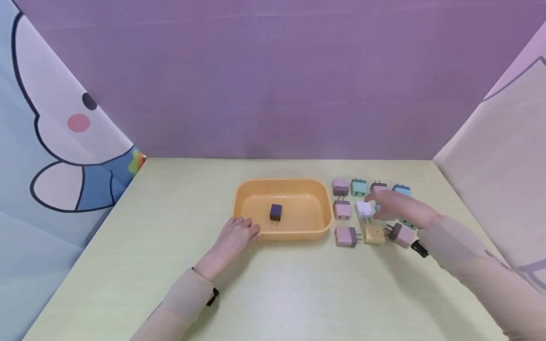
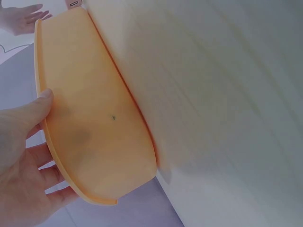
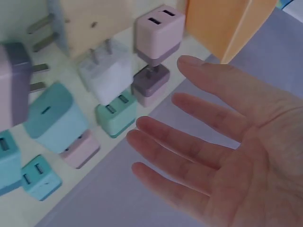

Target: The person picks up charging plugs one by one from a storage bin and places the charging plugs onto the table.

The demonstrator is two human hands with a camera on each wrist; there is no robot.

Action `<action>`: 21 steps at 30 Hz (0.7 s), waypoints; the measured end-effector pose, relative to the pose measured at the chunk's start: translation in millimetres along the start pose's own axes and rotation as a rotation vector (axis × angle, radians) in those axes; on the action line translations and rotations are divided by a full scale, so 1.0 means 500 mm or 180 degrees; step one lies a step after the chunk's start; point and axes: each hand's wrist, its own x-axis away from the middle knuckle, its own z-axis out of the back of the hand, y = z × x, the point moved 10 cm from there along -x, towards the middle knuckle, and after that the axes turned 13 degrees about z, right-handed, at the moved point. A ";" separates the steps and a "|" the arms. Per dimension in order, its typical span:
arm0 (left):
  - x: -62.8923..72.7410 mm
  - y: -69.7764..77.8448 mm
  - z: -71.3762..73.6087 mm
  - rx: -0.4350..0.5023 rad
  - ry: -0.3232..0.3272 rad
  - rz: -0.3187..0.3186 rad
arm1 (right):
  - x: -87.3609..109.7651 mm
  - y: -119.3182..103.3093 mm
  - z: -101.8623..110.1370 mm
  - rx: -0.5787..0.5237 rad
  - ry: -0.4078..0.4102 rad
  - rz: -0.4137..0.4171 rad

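Observation:
An orange plastic basin (image 1: pixel 298 235) sits on the table in the head view. At its near left corner my left hand (image 1: pixel 238 233) pinches the rim, with the thumb on the outer wall (image 2: pixel 94 94) in the left wrist view. Inside the basin lies one dark USB charger plug (image 1: pixel 276 211), prongs toward me. My right hand (image 1: pixel 396 206) hovers over the group of chargers at the right, fingers spread and holding nothing. Nearest its fingertips is a white charger (image 1: pixel 364 209). The hand hides part of a blue charger beneath it.
Around the white one lie several pink-and-purple chargers (image 1: pixel 342 210), a teal one (image 1: pixel 359 188), a yellow one (image 1: pixel 374 234) and a blue one (image 1: pixel 402 190). Behind the table stands a purple backdrop (image 1: pixel 273 94); printed cloth (image 1: pixel 64 156) hangs at the left.

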 end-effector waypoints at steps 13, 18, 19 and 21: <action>0.002 -0.003 -0.002 0.0068 0.0017 -0.0001 | -0.066 -0.047 0.028 0.0181 -0.0180 -0.0064; 0.001 -0.001 -0.001 0.0064 0.0050 -0.0024 | -0.089 -0.077 0.037 0.0186 -0.0217 0.0085; 0.001 -0.001 0.000 0.0068 0.0054 -0.0028 | -0.094 -0.083 0.038 0.0184 -0.0221 0.0124; 0.000 -0.001 -0.001 0.0071 0.0051 -0.0030 | -0.103 -0.095 0.042 0.0177 -0.0195 0.0178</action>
